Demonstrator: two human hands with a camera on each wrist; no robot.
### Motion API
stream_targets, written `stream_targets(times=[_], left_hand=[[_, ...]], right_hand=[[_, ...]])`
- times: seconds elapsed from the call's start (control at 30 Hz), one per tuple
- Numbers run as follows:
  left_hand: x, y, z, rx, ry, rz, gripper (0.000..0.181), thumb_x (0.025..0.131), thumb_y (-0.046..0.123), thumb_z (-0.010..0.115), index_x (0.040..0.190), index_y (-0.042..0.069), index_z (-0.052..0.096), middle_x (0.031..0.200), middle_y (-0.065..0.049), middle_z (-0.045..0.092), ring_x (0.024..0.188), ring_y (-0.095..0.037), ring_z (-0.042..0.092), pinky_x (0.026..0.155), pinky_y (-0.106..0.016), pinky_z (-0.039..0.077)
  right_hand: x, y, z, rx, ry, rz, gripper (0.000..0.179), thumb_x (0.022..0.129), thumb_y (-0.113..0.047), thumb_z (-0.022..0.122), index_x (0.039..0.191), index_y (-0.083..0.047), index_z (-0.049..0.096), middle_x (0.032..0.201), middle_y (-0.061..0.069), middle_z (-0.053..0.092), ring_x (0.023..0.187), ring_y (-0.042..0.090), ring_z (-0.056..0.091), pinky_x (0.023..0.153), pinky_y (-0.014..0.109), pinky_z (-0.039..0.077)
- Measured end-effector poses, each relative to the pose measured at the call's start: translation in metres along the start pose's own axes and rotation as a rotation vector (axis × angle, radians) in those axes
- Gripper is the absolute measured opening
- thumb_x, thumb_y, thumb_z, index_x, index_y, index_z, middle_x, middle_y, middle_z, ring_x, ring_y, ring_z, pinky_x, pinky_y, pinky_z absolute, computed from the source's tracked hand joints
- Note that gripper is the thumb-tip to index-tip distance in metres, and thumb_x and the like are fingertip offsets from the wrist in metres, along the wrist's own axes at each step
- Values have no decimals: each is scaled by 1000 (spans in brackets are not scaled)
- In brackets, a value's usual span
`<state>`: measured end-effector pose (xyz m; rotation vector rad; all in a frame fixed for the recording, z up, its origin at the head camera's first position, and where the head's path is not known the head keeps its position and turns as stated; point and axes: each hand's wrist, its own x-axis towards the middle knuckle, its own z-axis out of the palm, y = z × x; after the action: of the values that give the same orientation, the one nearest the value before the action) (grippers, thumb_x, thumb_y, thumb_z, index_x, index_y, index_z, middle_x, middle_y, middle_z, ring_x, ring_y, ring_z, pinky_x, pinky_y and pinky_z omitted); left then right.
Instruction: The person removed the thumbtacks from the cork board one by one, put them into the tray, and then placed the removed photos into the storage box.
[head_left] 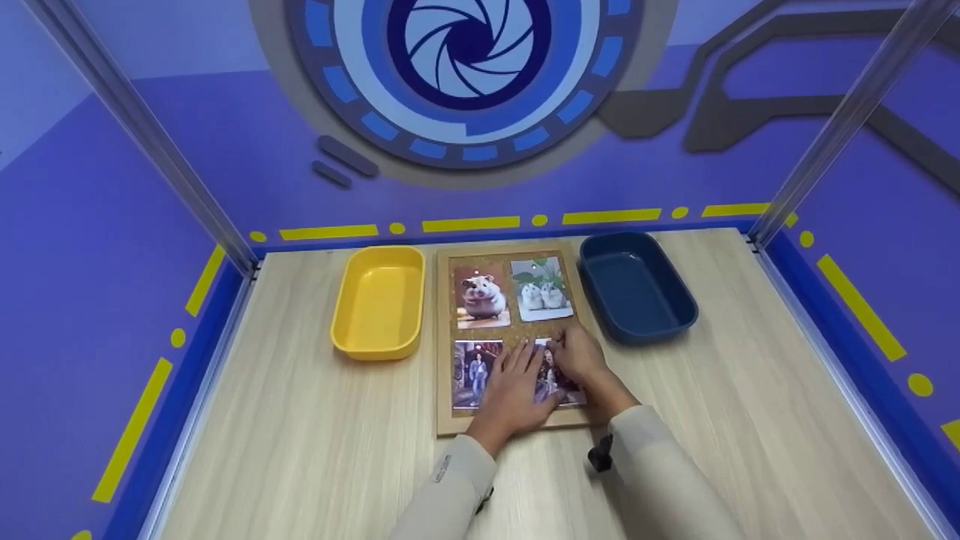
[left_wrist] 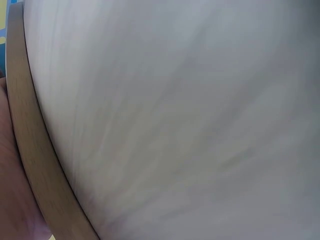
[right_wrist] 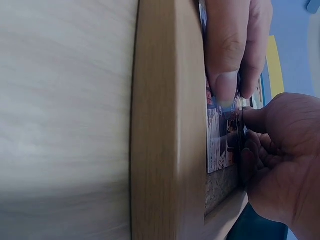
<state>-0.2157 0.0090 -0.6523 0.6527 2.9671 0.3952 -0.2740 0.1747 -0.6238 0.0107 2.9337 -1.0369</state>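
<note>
A wood-framed cork board lies on the table, bearing two hamster photos, a photo of a person at lower left and another photo at lower right. My left hand rests over the lower-right photo, fingers extended and its thumb down on the print. At that photo's top edge is my right hand, fingers curled in and thumb tip right at the print. I cannot tell what, if anything, its fingertips pinch. In the left wrist view, only the board's wooden frame and part of the hand show.
Left of the board stands a yellow tray; a dark blue tray is close by its right side. Clear pins show at the tops of the left hamster photo and right hamster photo. Purple panels enclose the table.
</note>
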Motion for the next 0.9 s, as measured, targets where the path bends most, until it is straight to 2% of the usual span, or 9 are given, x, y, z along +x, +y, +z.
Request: stream_targets(times=[0.33, 0.63, 0.9], left_hand=[[3, -1, 1, 1, -6, -1, 94, 102, 77, 36, 172, 18, 20, 181, -6, 18, 170, -25, 16, 139, -50, 12], [1, -2, 2, 18, 3, 9, 94, 102, 78, 32, 172, 17, 20, 181, -8, 16, 169, -27, 17, 139, -51, 13], [2, 0, 1, 26, -21, 7, 95, 102, 78, 34, 173, 17, 16, 182, -7, 14, 170, -26, 14, 139, -50, 10]], right_hand=[[2, -1, -2, 28, 0, -26, 17, 96, -10, 74, 81, -7, 64, 76, 4, 63, 75, 22, 60, 67, 33, 46], [1, 1, -2, 65, -16, -20, 16, 95, -8, 72, 80, -5, 66, 73, 3, 60, 72, 21, 58, 64, 32, 44], [3, 4, -2, 92, -18, 1, 18, 94, -6, 72, 78, -7, 65, 75, 4, 62, 73, 21, 60, 65, 30, 44]])
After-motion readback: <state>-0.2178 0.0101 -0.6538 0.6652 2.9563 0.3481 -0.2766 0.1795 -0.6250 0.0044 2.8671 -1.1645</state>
